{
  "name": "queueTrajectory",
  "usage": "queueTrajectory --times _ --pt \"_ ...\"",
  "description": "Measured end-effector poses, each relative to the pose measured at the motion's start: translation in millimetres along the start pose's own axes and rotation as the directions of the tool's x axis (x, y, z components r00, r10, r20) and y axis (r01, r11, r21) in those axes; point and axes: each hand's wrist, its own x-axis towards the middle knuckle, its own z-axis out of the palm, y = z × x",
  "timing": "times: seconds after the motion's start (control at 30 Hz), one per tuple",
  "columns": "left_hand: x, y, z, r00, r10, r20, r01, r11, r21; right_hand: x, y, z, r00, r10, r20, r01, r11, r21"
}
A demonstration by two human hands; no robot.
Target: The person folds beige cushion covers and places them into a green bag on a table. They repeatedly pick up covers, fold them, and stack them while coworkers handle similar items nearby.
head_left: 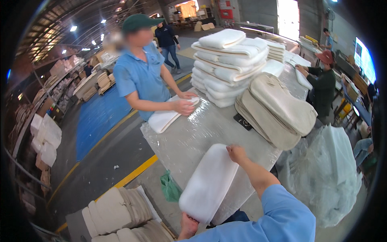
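Observation:
I hold a long white foam pad [209,181] with rounded ends over the near edge of a plastic-wrapped table [189,137]. My right hand [236,153] grips the pad's far end. My left hand [188,226] grips its near end at the bottom of the view. Across the table a co-worker in a blue shirt and green cap presses both hands [184,105] on another white pad [167,117] lying on the table edge.
A tall stack of white pads [227,64] and a leaning pile of beige pads [278,111] stand on the table beyond. Clear plastic bags [322,173] lie at right. Beige and white pads [117,213] are stacked at lower left. Another person [322,80] works at the far right.

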Motion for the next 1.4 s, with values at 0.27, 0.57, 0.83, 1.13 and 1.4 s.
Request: queueTrajectory --times 0.27,0.57,0.83,1.13,1.4 --pt "26 -7 6 0.974 0.215 -0.071 -0.224 0.961 -0.16 9 1 34 0.976 0.017 0.217 -0.017 1.0 0.001" --pt "52 80 56 0.901 0.278 -0.332 -0.152 0.921 0.358 107 30 -8 0.853 -0.148 0.5 -0.091 0.902 0.422" --pt "12 59 28 0.859 0.175 -0.482 -0.078 0.974 0.214 82 23 -10 0.752 -0.084 0.654 -0.307 0.833 0.46" --pt "20 15 52 0.825 0.2 -0.528 -0.25 0.968 -0.026 22 41 11 0.92 0.07 0.385 -0.242 0.875 0.419" --pt "-11 63 16 0.884 0.464 -0.061 -0.466 0.863 -0.196 -96 76 0 0.949 0.03 0.315 -0.31 -0.116 0.944"
